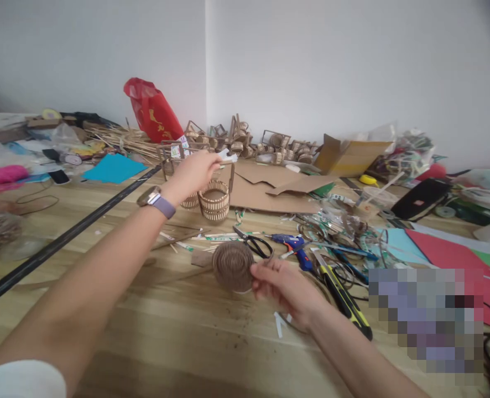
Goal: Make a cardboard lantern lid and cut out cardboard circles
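My left hand (201,171) is stretched forward above the small slatted baskets, its fingers closed on a white piece (227,157). Below and to its right stands a small round basket (214,200) of light slats with a brown rim. My right hand (276,282) is pinched at the right edge of a brown coiled roll (232,265); a thin brown strip shows at the fingertips. The roll seems to rest on the wooden table (166,331). Behind it lie black-handled scissors (258,244) and a blue glue gun (297,249).
A yellow-black cutter (347,301) lies right of my right hand. Flat cardboard (270,190) is behind the tools. A long black bar (71,235) crosses the left side. A red bag (156,113) and several small baskets (284,146) stand by the wall.
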Demonstrator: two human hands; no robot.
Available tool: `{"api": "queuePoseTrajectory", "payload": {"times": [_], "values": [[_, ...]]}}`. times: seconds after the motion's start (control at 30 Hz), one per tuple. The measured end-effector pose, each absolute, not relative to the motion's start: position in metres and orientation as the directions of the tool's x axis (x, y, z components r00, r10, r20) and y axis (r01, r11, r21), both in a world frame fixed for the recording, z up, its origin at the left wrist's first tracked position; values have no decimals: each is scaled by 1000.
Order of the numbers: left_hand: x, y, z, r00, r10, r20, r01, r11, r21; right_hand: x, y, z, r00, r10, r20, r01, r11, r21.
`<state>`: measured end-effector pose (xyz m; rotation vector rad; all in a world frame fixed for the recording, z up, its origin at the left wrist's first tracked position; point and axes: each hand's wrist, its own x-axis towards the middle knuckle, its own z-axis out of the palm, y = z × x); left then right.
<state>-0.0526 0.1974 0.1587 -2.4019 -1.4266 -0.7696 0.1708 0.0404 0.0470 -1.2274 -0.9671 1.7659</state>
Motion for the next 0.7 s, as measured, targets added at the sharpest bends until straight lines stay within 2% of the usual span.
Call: {"api": "queuePoseTrajectory", "payload": {"times": [0.1, 0.2, 0.27, 0.4, 0.7], "values": [[-50, 167, 188, 382, 730, 567, 865, -499, 59, 184, 13, 31, -305, 864, -401, -3, -422, -906], [-50, 134, 208, 362, 748, 556, 868, -489, 92, 197, 6, 18, -239, 926, -293, 369, -193, -909], [-51, 114, 214, 325, 761, 562, 877, -465, 123, 203, 12, 12, -273, 936, -224, 461, -77, -884], [-55, 80, 212, 324, 788, 523, 863, -473, 178, 208, 37, 7, -358, 908, -220, 420, -54, -906], [-43, 37, 189, 475, 785, 398, 773, -588, 237, 218, 86, 5, -169, 977, -127, 248, -82, -965]]}}
